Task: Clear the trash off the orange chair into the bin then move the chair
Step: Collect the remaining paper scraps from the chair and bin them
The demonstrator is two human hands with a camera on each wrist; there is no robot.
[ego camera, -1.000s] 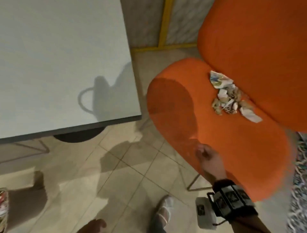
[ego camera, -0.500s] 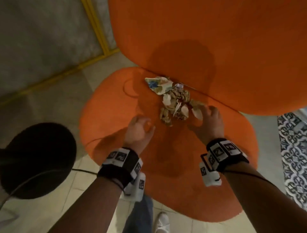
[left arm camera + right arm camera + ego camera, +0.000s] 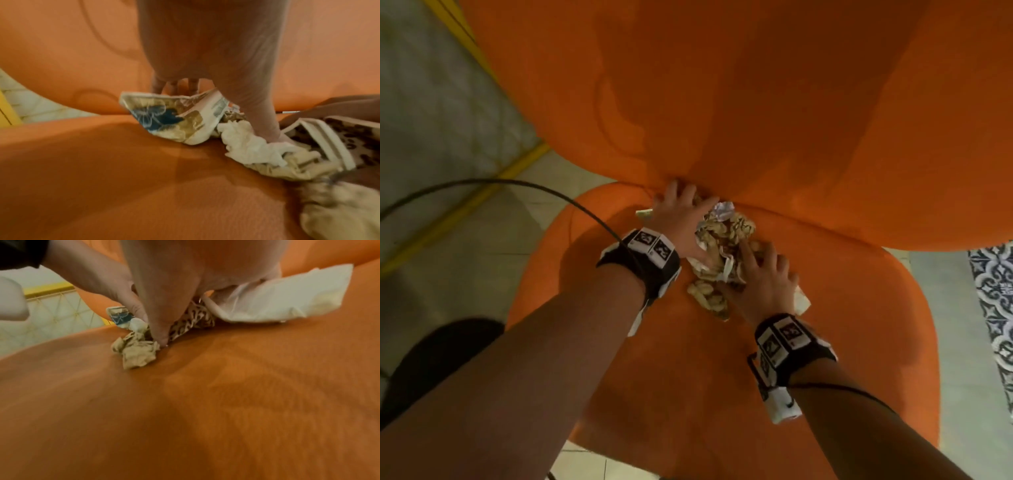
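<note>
The orange chair fills the head view, with its seat (image 3: pixel 688 377) below and its backrest (image 3: pixel 756 102) above. A pile of crumpled trash (image 3: pixel 722 240) lies at the crease between them. My left hand (image 3: pixel 674 216) covers the pile's far left, and my right hand (image 3: pixel 767 277) covers its near right. In the left wrist view my left hand (image 3: pixel 205 48) has its fingers behind a blue-printed wrapper (image 3: pixel 164 120) and its thumb on a white tissue (image 3: pixel 246 142). In the right wrist view my right hand (image 3: pixel 185 272) closes round a spotted wrapper (image 3: pixel 191 322) and a white napkin (image 3: pixel 277 296), beside crumpled brown paper (image 3: pixel 135 352).
A dark round shape (image 3: pixel 438 359) sits on the tiled floor at the lower left. A yellow strip (image 3: pixel 465 205) runs along the floor by the wall, and a black cable (image 3: pixel 517 186) arcs over it. A patterned rug (image 3: pixel 993 291) lies to the right of the chair.
Both hands have moved forward from short of the pile onto it and now close in on it from either side. The head view has come nearer to the chair.
</note>
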